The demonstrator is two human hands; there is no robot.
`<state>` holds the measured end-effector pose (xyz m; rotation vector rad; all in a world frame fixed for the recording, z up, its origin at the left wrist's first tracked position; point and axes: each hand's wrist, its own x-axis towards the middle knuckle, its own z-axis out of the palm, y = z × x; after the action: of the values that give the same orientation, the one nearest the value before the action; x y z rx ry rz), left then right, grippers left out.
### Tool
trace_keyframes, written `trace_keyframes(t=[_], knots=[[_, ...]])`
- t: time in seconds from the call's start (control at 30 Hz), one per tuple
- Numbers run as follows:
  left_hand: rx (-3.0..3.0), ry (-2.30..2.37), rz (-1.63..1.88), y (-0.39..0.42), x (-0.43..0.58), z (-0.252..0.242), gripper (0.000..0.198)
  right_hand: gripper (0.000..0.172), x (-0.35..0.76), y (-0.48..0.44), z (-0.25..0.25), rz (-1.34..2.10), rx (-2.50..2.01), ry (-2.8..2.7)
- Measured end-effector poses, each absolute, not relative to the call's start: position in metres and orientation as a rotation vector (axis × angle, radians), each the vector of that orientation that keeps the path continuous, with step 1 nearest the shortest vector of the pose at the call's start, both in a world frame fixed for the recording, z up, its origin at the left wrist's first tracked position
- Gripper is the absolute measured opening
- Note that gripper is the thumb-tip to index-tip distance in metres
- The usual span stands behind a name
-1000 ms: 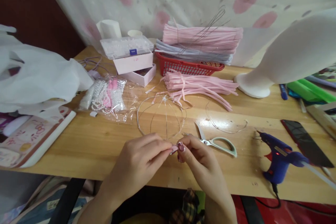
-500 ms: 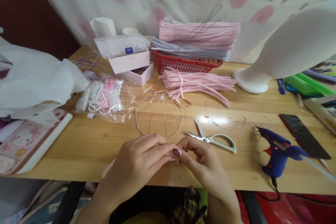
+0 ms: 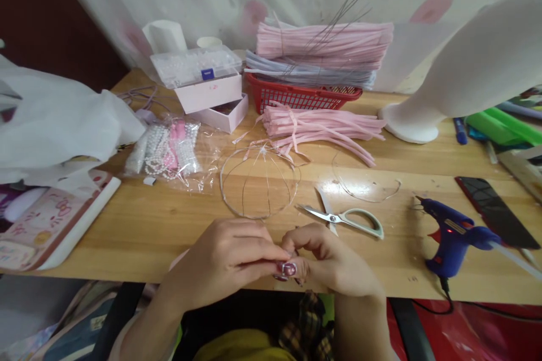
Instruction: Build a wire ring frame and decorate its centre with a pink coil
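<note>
My left hand (image 3: 231, 259) and my right hand (image 3: 328, 259) meet at the table's front edge, fingertips pinched together. Whatever they hold between the fingers is too hidden to name. A bit of something pale pink (image 3: 176, 260) shows beside my left wrist. Just beyond my fingers lies a round wire frame (image 3: 221, 180) with thin wires fanning out from a tied point at its far side. Open scissors (image 3: 333, 218) with pale handles rest near my right hand.
A blue glue gun (image 3: 446, 242) with a lit red light and a phone (image 3: 495, 211) are at the right. Behind lie a bundle of pink fuzzy stems (image 3: 317, 124), a red basket (image 3: 292, 96) and a white stand (image 3: 449, 79). Bagged pearl strings (image 3: 169, 149) lie left.
Both hands have shifted slightly down toward me, still pinched together, with the fingertips rearranged. The camera view has tilted a little. The items on the table stay in place.
</note>
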<state>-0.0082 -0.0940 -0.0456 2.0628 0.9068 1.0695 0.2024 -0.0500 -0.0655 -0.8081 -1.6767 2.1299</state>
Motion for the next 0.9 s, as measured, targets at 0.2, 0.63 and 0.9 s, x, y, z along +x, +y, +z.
trace_keyframes(t=[0.2,0.63,0.9], knots=[[2.150,1.200,1.060,-0.103,-0.005,-0.044,0.013,0.027,0.202,-0.054,-0.070,1.949,-0.916,-1.550],[2.187,1.014,0.879,-0.101,-0.011,-0.043,0.015,0.025,0.206,-0.050,-0.065,2.018,-0.950,-1.792],[2.067,0.973,0.864,-0.096,-0.015,-0.045,0.011,0.040,0.202,-0.050,-0.068,2.234,-0.888,-1.676]])
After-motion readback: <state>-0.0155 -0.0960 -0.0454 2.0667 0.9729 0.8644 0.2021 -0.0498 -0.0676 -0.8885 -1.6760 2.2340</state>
